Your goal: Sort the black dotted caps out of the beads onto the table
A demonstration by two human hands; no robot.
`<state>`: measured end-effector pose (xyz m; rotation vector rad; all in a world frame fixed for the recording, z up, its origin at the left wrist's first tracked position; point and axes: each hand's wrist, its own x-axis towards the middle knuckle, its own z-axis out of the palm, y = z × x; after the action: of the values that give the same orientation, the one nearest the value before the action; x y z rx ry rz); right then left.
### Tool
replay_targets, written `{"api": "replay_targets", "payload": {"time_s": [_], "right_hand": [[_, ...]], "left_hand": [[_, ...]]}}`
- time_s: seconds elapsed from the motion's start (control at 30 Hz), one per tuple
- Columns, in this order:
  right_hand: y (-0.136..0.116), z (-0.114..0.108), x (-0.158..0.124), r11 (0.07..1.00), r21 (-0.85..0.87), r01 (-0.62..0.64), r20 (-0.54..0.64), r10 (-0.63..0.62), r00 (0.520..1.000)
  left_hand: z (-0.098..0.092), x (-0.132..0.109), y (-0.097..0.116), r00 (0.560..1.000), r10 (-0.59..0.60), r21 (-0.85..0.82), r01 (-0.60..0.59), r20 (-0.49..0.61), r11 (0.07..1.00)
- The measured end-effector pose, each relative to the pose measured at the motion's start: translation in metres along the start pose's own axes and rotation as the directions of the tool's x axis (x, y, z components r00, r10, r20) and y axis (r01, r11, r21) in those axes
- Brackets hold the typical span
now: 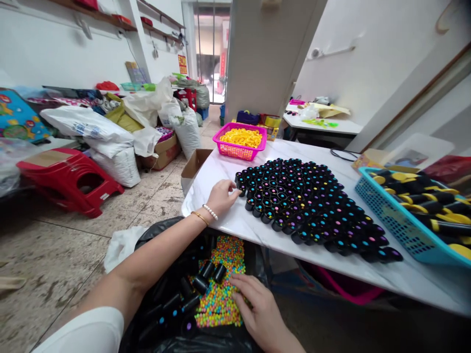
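Observation:
At the left edge of a block of small black cylinders [294,196] standing close together on the white table, my left hand [222,200] has its thumb and fingers closed about the outermost black cylinder [241,184]. Colored dots, blue, purple, pink and yellow, show in the cylinders' tops. Below the table edge, my right hand [262,308] reaches over small multicolored beads [221,304] with its fingers stretched out; nothing shows in it. The beads lie in a black plastic bag [184,343] on my lap side, with several loose black cylinders [200,283] lying among them.
A pink basket [241,153] of yellow pieces stands at the table's far left corner. On the right, a blue basket [405,230] holds black-and-yellow pieces. A cardboard box [189,166] sits beside the table. A red stool [69,179] and white sacks [186,130] stand left.

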<state>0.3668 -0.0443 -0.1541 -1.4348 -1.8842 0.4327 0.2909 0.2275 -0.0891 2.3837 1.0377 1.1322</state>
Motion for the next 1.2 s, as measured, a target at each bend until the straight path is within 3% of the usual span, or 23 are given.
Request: {"api": "replay_targets", "payload": {"time_s": [0.17, 0.3, 0.4, 0.5, 0.6, 0.67, 0.77, 0.9, 0.97, 1.03, 1.1, 1.2], "right_hand": [[-0.003, 0.004, 0.0, 0.999, -0.032, 0.027, 0.04, -0.026, 0.999], [-0.001, 0.005, -0.002, 0.998, -0.051, 0.031, 0.05, -0.029, 0.998], [0.0, 0.0, -0.004, 0.998, -0.069, 0.014, 0.062, -0.01, 0.998], [0.0, -0.003, 0.004, 0.983, -0.125, -0.133, 0.041, 0.139, 0.989], [-0.006, 0.003, 0.023, 0.904, -0.26, -0.341, 0.084, 0.373, 0.924], [-0.012, 0.014, 0.04, 0.839, -0.385, -0.385, 0.151, 0.469, 0.87], [-0.019, 0.031, 0.059, 0.819, -0.478, -0.318, 0.254, 0.475, 0.843], [-0.015, 0.031, 0.059, 0.876, -0.457, -0.157, 0.333, 0.332, 0.882], [-0.011, 0.02, 0.055, 0.864, -0.496, -0.085, 0.304, 0.264, 0.915], [-0.007, 0.011, 0.053, 0.789, -0.614, -0.03, 0.27, 0.245, 0.931], [-0.006, 0.009, 0.053, 0.714, -0.698, 0.046, 0.311, 0.245, 0.918], [-0.006, 0.018, 0.052, 0.743, -0.65, 0.158, 0.451, 0.209, 0.868]], "left_hand": [[0.007, 0.0, 0.003, 0.998, -0.017, -0.013, 0.018, 0.067, 1.0], [-0.008, -0.01, 0.005, 0.997, -0.058, -0.034, 0.06, 0.046, 0.998], [-0.038, -0.045, 0.012, 0.995, -0.061, -0.077, 0.067, 0.073, 0.995], [-0.069, -0.099, 0.022, 0.997, -0.018, -0.123, 0.027, 0.079, 0.992], [-0.085, -0.149, 0.027, 0.986, 0.019, -0.095, -0.003, 0.168, 0.995], [-0.084, -0.171, 0.024, 0.966, 0.015, 0.001, -0.015, 0.259, 1.0], [-0.072, -0.181, 0.018, 0.944, -0.006, 0.178, -0.057, 0.331, 0.982], [-0.064, -0.176, 0.019, 0.908, 0.002, 0.279, -0.131, 0.419, 0.951], [-0.069, -0.176, 0.022, 0.891, -0.004, 0.254, -0.125, 0.454, 0.959], [-0.078, -0.182, 0.027, 0.898, -0.029, 0.175, -0.054, 0.44, 0.983], [-0.088, -0.192, 0.032, 0.915, -0.063, 0.056, 0.045, 0.397, 0.997], [-0.099, -0.213, 0.039, 0.924, -0.123, -0.073, 0.159, 0.363, 0.985]]}}
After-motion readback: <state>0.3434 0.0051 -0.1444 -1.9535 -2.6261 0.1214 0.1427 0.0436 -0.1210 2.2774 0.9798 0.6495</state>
